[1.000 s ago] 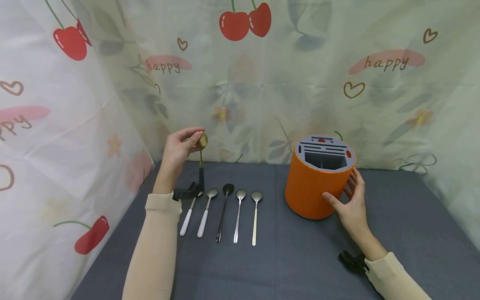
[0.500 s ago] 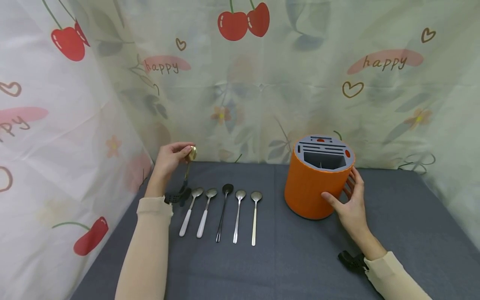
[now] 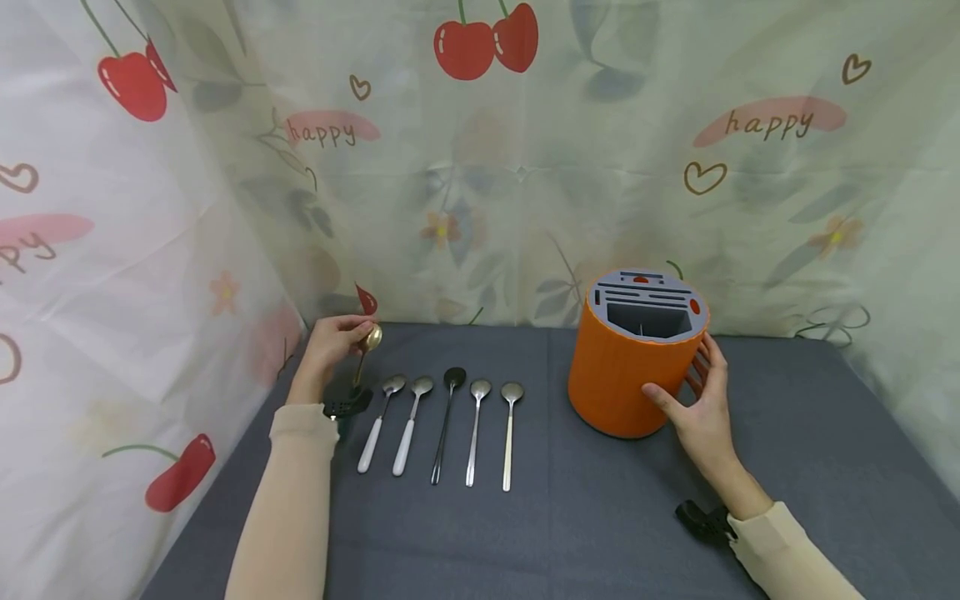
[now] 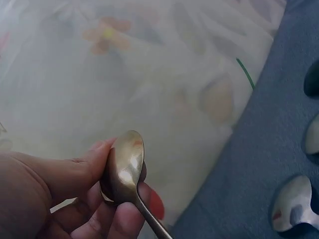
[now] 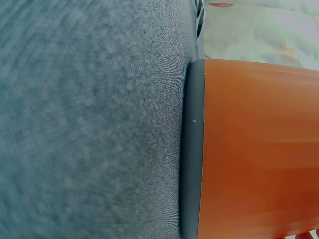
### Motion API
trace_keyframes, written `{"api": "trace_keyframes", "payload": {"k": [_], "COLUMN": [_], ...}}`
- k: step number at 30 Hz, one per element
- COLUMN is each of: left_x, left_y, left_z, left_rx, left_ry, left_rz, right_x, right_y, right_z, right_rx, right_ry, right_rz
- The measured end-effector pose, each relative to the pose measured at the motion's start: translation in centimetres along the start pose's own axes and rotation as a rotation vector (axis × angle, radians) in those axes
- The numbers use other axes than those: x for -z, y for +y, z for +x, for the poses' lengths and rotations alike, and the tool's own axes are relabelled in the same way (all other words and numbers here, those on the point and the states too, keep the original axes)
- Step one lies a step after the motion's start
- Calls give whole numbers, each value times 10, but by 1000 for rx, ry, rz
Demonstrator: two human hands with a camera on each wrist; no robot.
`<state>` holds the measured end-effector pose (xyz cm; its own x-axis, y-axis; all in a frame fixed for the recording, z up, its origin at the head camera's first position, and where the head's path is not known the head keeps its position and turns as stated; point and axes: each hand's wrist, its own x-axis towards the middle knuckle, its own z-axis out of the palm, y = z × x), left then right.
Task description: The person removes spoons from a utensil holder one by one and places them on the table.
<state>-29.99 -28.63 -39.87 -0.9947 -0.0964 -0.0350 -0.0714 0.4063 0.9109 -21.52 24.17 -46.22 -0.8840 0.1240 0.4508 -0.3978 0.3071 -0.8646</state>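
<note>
My left hand [image 3: 327, 346] pinches a gold spoon [image 3: 373, 337] by its bowl at the left of the head view. In the left wrist view the thumb [image 4: 75, 174] presses one edge of the spoon bowl [image 4: 128, 164], and the gold neck slants down to the right. Behind the wrist camera the lower part of its handle is hidden. At the right, my right hand [image 3: 705, 417] holds the side of an orange knife holder [image 3: 618, 383], thumb on the front and fingers round the far side. The holder's grey top has slots and one large opening. Orange wall [image 5: 259, 149] fills the right wrist view's right side.
Several spoons lie in a row on the grey cloth [image 3: 570, 517], bowls away from me: a white-handled spoon [image 3: 373, 442] at the left, a black spoon [image 3: 444, 429] mid-row, a silver spoon [image 3: 509, 437] at the right. Printed curtains [image 3: 525, 217] rise behind and at the left.
My left hand has moved left and down toward the cloth with the gold spoon, uncovering the leftmost white-handled spoon. The right hand and the holder have stayed in place.
</note>
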Motion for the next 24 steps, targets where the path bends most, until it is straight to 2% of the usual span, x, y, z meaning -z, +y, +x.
{"api": "trace_keyframes", "payload": {"k": [4,9,12,19,24], "left_x": [1,0,1,2,1], "left_y": [-12,-29,-36,-49,-58], "left_z": [2,6,8,8,10], "left_rx": [35,39,59,108,126], "left_ry": [2,-20,-47,-161,-168], "left_rz": [-24,-23,-31,-50,-41], "right_x": [0,0,0,0,1], "right_y": [0,0,1,2,2], "right_z": [0,0,0,1,1], "right_rx": [-6,-6,-5,-7,-4], "right_ry": [1,2,3,4,5], "right_rz": [1,5,7,4,-2]}}
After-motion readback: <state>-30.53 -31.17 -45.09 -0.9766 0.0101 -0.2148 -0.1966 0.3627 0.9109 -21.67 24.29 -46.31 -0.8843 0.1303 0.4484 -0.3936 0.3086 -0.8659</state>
